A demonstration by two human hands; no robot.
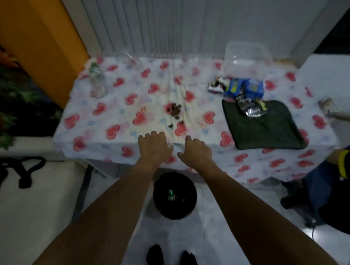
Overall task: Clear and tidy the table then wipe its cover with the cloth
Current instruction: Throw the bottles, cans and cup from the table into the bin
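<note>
A table under a white cover [114, 108] printed with red hearts fills the middle. My left hand [153, 146] and my right hand [197, 152] rest side by side on its front edge, fingers bent over the cover and holding nothing. A heap of brown crumbs [174, 109] lies just beyond them. A dark green cloth [266, 125] lies flat at the right, with silver wrappers [248, 108] on its far corner. Blue packets [244, 88] and a clear plastic box [246, 61] stand behind it. An empty plastic bottle [97, 80] stands at the far left.
A black bin [174, 195] with a green can inside sits on the tiled floor under the table's front edge. Another person's arm [343, 118] and dark sleeve are at the right. A black bag [8, 169] lies on a white surface at the left. A grey panelled wall stands behind.
</note>
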